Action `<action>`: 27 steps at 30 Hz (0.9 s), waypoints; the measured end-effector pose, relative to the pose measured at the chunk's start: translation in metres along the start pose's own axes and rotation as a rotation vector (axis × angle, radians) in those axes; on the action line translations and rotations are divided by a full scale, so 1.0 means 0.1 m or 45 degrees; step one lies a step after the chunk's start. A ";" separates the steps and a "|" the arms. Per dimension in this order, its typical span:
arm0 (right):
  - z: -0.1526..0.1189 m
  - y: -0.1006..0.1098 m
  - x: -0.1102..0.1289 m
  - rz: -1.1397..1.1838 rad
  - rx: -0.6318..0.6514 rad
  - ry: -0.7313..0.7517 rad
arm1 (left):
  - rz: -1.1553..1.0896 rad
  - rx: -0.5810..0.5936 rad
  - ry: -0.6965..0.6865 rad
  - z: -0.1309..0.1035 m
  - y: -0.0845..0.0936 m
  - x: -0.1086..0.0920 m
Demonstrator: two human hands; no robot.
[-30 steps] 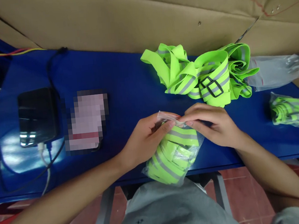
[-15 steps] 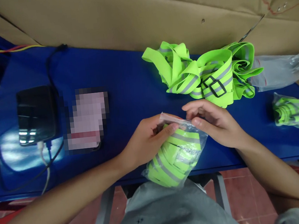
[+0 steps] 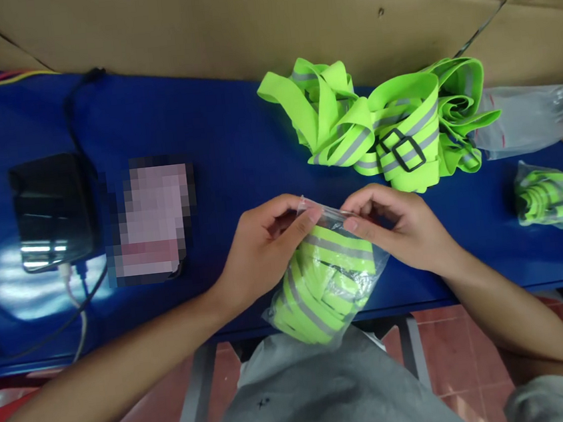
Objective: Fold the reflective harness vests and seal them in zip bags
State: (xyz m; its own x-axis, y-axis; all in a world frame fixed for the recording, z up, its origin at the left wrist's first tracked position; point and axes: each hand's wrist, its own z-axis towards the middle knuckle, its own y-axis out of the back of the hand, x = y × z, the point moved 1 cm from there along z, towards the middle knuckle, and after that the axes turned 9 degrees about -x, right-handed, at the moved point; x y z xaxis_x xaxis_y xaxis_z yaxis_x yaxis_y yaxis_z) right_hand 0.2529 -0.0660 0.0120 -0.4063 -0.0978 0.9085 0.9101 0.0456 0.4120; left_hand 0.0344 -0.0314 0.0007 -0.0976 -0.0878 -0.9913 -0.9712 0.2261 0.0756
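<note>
Between my hands is a clear zip bag [image 3: 326, 280] with a folded neon-yellow reflective strap inside, grey stripes showing through the plastic. It hangs tilted over the table's front edge, its mouth facing away from me. My left hand [image 3: 272, 245] pinches the left end of the bag's top edge between thumb and fingers. With thumb and forefinger, my right hand [image 3: 396, 226] grips the same top edge further right. Beyond my right hand lies a loose heap of neon-yellow reflective straps [image 3: 406, 124] with black buckles.
On the blue table [image 3: 225, 150], a black box [image 3: 55, 211] with cables plugged in and a blurred phone [image 3: 154, 217] lie at left. At right are flat empty plastic bags [image 3: 528, 119] and another bagged strap [image 3: 562, 198]. Cardboard [image 3: 242, 27] stands along the back.
My right thumb and forefinger have closed on the bag's top edge, where the fingers were more raised. My left hand keeps its pinch. The whole view has shifted slightly.
</note>
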 end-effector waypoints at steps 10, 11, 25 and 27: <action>0.00 -0.01 -0.04 0.174 0.040 -0.187 | -0.138 0.129 0.144 0.01 0.03 0.01; -0.01 -0.02 -0.04 0.182 0.037 -0.188 | -0.126 0.127 0.136 0.01 0.02 0.00; -0.05 -0.10 0.03 0.078 0.013 0.027 | -0.165 0.145 0.097 -0.01 -0.01 -0.02; -0.05 -0.11 0.04 0.060 0.007 0.099 | -0.122 0.148 0.058 -0.01 0.00 -0.03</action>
State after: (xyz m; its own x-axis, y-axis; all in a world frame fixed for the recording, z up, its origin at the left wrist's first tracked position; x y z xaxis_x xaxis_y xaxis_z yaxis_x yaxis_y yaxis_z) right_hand 0.2415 -0.0719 0.0109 -0.3556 -0.1722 0.9186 0.9274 0.0574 0.3698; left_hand 0.0344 -0.0323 0.0042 -0.0180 -0.1573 -0.9874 -0.9451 0.3250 -0.0345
